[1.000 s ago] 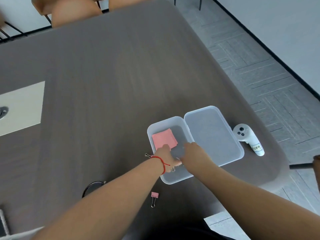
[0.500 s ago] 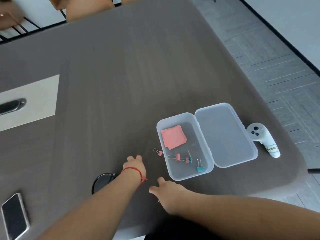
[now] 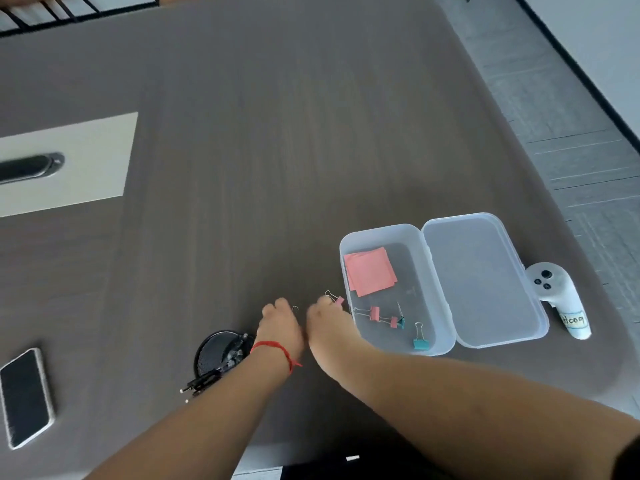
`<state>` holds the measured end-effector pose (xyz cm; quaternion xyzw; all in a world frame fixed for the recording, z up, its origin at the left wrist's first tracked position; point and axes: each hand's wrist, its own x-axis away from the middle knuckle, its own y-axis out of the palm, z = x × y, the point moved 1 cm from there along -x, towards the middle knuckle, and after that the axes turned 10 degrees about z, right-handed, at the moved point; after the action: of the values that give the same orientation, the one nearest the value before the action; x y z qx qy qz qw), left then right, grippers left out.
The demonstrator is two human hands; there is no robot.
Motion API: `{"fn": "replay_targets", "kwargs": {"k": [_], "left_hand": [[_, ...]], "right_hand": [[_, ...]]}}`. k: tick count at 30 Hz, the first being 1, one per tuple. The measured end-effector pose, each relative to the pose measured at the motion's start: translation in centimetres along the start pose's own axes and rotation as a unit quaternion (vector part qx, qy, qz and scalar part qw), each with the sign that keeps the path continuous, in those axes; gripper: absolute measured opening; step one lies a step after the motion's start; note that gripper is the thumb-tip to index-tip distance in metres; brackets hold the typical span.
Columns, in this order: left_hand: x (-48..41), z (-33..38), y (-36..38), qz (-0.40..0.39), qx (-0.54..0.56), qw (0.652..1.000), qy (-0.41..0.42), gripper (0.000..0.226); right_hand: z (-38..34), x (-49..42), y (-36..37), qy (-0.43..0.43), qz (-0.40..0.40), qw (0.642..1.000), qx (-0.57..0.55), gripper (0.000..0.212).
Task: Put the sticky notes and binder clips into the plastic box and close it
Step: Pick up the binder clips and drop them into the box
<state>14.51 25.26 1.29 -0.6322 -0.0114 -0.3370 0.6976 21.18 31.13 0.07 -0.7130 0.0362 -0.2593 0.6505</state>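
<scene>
The clear plastic box point(image 3: 346, 244) lies open on the table, its lid point(image 3: 485, 278) flat to the right. Inside are pink sticky notes point(image 3: 370, 275) and several binder clips, two of them pink point(image 3: 375, 312) and one teal point(image 3: 420, 342). One pink binder clip point(image 3: 338, 300) lies on the table against the box's left wall, and the fingertips of my right hand point(image 3: 325, 318) are closed on it. My left hand point(image 3: 280, 318) is curled just to the left. A thin wire loop point(image 3: 295, 308) shows beside its fingers; I cannot see what the hand holds.
A black mesh pen holder point(image 3: 216, 353) lies tipped over under my left wrist, with pens sticking out. A phone point(image 3: 26, 398) is at the near left and a white controller point(image 3: 561, 299) sits right of the lid. A cream panel point(image 3: 86, 161) lies at the far left.
Both hands came out of the box and drew back toward the near edge. They then moved forward together to the pink clip beside the box. The clip near the table's edge is out of sight.
</scene>
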Motion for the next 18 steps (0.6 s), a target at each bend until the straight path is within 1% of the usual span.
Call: {"fn": "replay_targets", "kwargs": {"k": [2, 6, 9, 11, 14, 18], "left_hand": [[0.8, 0.1, -0.6, 0.014, 0.038, 0.999, -0.004, 0.035], [2.0, -0.2, -0.9, 0.012, 0.079, 0.997, -0.024, 0.031], [2.2, -0.6, -1.1, 0.003, 0.092, 0.995, -0.030, 0.030], [2.2, -0.7, -1.5, 0.004, 0.107, 0.994, -0.036, 0.029], [2.2, -0.7, -2.0, 0.000, 0.136, 0.990, -0.046, 0.027], [2.1, -0.3, -3.1, 0.015, 0.169, 0.985, -0.040, 0.020]], "right_hand": [[0.7, -2.2, -0.6, 0.038, -0.004, 0.999, 0.018, 0.036], [1.6, -4.0, -0.9, 0.009, -0.044, 0.996, 0.082, 0.029], [1.8, -4.6, -1.0, 0.028, -0.048, 0.996, 0.071, 0.027], [1.7, -4.6, -1.2, 0.018, -0.055, 0.996, 0.070, 0.027], [1.9, -4.2, -1.4, 0.016, -0.065, 0.996, 0.054, 0.033], [2.1, -3.6, -1.4, 0.019, -0.056, 0.998, 0.016, 0.034]]}}
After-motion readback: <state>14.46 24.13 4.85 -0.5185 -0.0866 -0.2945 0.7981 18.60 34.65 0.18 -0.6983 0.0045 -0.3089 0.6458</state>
